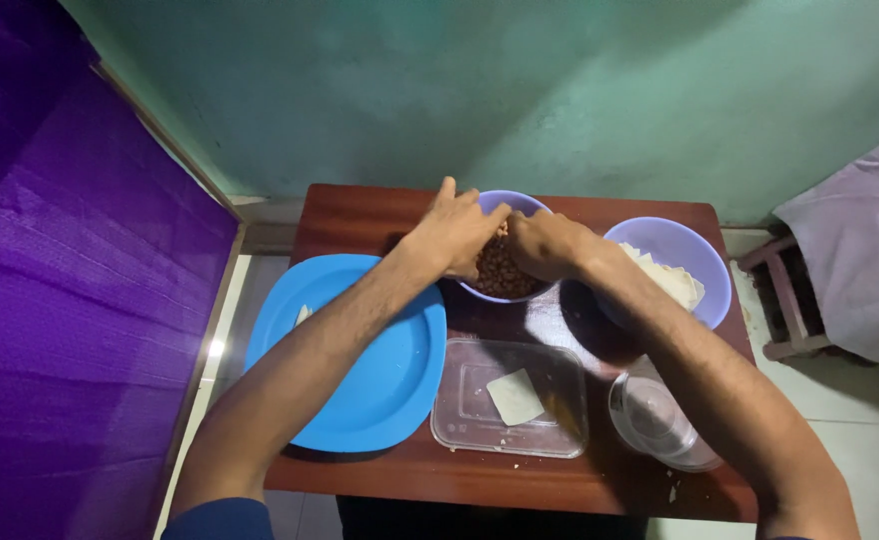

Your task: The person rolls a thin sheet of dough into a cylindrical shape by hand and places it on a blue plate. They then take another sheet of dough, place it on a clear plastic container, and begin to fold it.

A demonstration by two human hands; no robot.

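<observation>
Here, the biggest thing is the small dark wooden table (380, 215), which fills the middle of the frame below a green wall. On its left half lies a wide blue plate (400, 380), with the left forearm crossing over it. At the table's right edge stands a lilac bowl of pale flat sheets (705, 262), probably dough wrappers. Lower centre sits a clear rectangular container (460, 420) with one pale square sheet (515, 396) lying flat in it, and just to its right a clear round lid or tub (655, 415).

At upper centre is a second lilac bowl of brown filling (505, 272), heaped with small brown lumps. Both hands meet over it. The left hand (455, 235) has its fingers bent down into the bowl; the right hand (545, 243) is curled in from the other side, fingertips pinched together near the left's. Whether either holds any filling I cannot tell.

The filling looks loose and crumbly, so it would likely scatter unless pinched or scooped. The sheets appear thin, soft and easily torn, best lifted by an edge or corner.
</observation>
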